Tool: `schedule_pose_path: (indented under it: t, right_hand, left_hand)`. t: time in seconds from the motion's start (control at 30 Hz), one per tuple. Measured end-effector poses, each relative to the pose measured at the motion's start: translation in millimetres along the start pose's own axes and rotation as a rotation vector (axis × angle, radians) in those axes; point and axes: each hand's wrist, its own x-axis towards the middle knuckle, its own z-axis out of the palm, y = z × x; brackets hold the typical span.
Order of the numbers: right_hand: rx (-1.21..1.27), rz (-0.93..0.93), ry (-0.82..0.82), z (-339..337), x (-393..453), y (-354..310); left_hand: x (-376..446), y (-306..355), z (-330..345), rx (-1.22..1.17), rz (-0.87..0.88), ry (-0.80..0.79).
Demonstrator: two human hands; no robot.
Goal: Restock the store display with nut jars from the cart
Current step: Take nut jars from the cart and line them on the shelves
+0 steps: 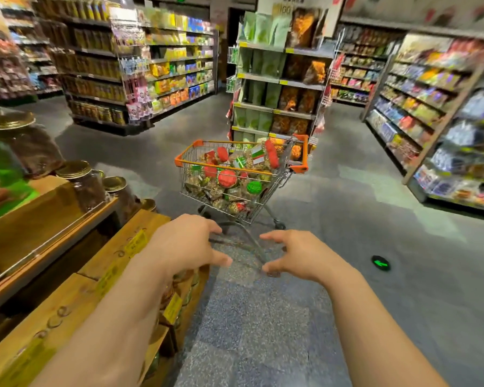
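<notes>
A wire shopping cart (284, 174) with orange trim stands in the aisle ahead of me, heaped with nut jars (227, 178) that have red and green lids. My left hand (187, 244) and my right hand (296, 254) are stretched out toward it, short of the cart, fingers spread and slightly bent, holding nothing. On my left is a stepped wooden display (76, 291) with several gold-lidded jars (80, 180) of dark nuts on its upper ledge.
A tall end shelf (280, 82) of bagged snacks stands right behind the cart. Long stocked shelves run along the right (430, 113) and back left (140, 76). A green arrow marker (380, 263) lies on the grey floor to my right.
</notes>
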Motion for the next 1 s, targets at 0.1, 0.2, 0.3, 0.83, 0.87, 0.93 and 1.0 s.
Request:
schedule_pose_path:
  t: [0.1,0.2,0.3,0.83,0.87,0.93,1.0]
  right_hand:
    - [0.067,0.027,0.007,-11.0,37.8,-6.6]
    - [0.078,0.031,0.058,-21.4,78.8,-15.2]
    - [0.122,0.049,0.079,-23.0,115.6,-22.0]
    - [0.392,0.102,0.015,-43.9,239.0,28.3]
    - [0.388,0.099,0.011,-47.7,247.3,35.4]
    - [0.398,0.089,-0.002,-59.2,267.8,54.2]
    - [0.39,0.073,-0.011,-73.1,290.0,75.0]
  left_hand:
    - [36.0,-19.4,-11.8,-0.045,0.028,-0.01]
    - [73.3,-42.0,-23.0,-0.045,0.055,0.011]
    - [111.0,-62.5,-33.0,-0.025,0.08,-0.014]
    - [274.4,-73.1,-30.1,0.1,0.141,-0.163]
    - [284.9,-69.6,-30.7,0.109,0.143,-0.163]
    - [311.5,-58.3,-32.3,0.118,0.14,-0.168]
    - [341.1,-45.3,-35.8,0.133,0.132,-0.168]
